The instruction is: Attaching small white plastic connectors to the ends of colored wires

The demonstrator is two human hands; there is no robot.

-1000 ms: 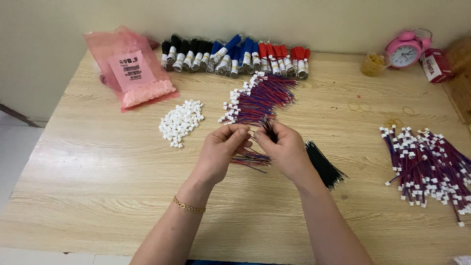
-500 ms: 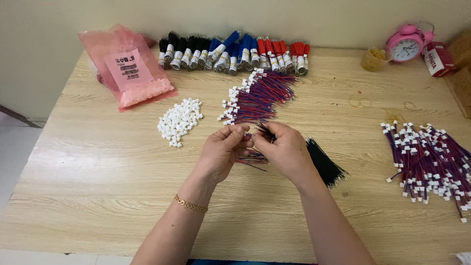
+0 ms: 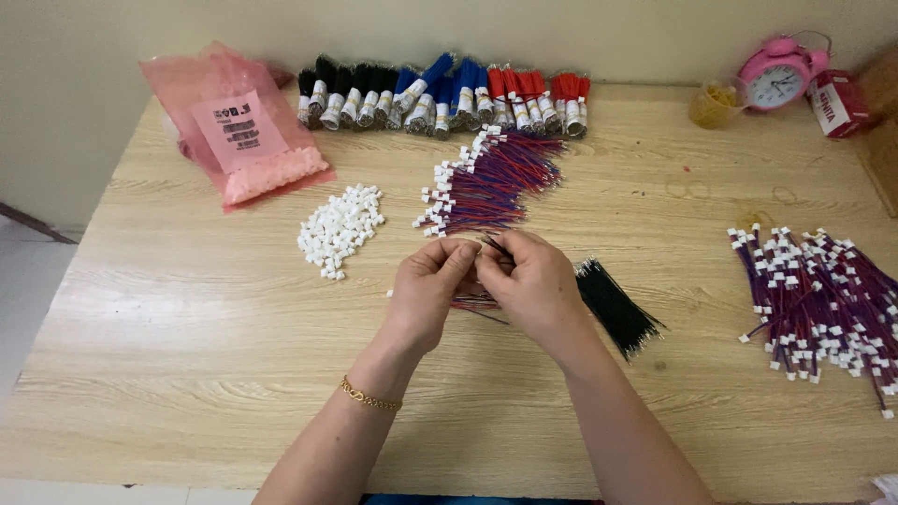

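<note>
My left hand (image 3: pixel 428 290) and my right hand (image 3: pixel 533 285) meet over the middle of the wooden table (image 3: pixel 187 355), fingertips pinched together on a thin black wire and something small that the fingers hide. Red and blue wires (image 3: pixel 475 303) lie on the table under my hands. A bundle of black wires (image 3: pixel 617 307) lies just right of my right hand. A heap of small white connectors (image 3: pixel 340 227) sits to the upper left. A pile of red-blue wires with white connectors (image 3: pixel 488 182) lies just beyond my hands.
A bigger pile of wires with connectors (image 3: pixel 823 309) lies at the right. Bundles of black, blue and red wires (image 3: pixel 444 93) line the back edge. A pink bag (image 3: pixel 238 131) is back left, a pink alarm clock (image 3: pixel 776 75), a small cup (image 3: pixel 716 103) and a red box (image 3: pixel 835 103) back right.
My hands stay together at the same spot, with only small finger movements on the wire. The view has shifted slightly.
</note>
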